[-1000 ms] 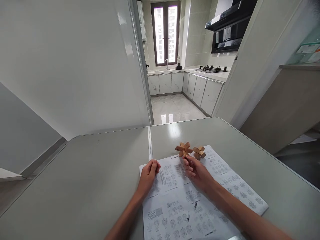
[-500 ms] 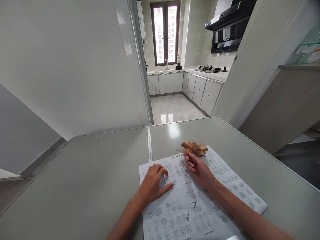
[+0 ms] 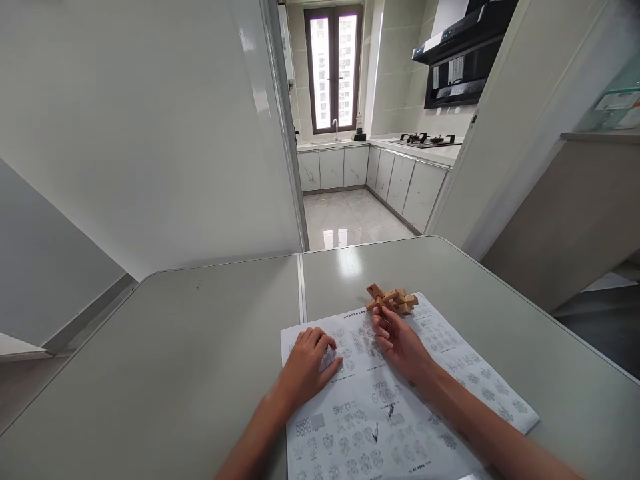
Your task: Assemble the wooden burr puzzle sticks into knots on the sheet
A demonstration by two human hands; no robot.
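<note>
Two small wooden burr puzzles stand at the far edge of a printed instruction sheet [image 3: 400, 420] on the grey table [image 3: 175, 347]. The left puzzle [image 3: 376, 294] leans against the right puzzle [image 3: 405, 301]. My right hand [image 3: 400, 341] reaches up to the left puzzle, its curled fingertips pinching the lower end. My left hand [image 3: 306, 365] lies palm down on the sheet's left corner, fingers loosely spread and holding nothing.
A seam [image 3: 300, 287] runs down the table's middle. Beyond the table's far edge an open doorway leads into a kitchen with white cabinets [image 3: 400, 183], a hob and a window. A white wall stands left, a counter [image 3: 575, 213] right.
My right hand has slid the left puzzle rightward until it meets the other one. My left hand has gone from a loose fist to lying flat on the sheet.
</note>
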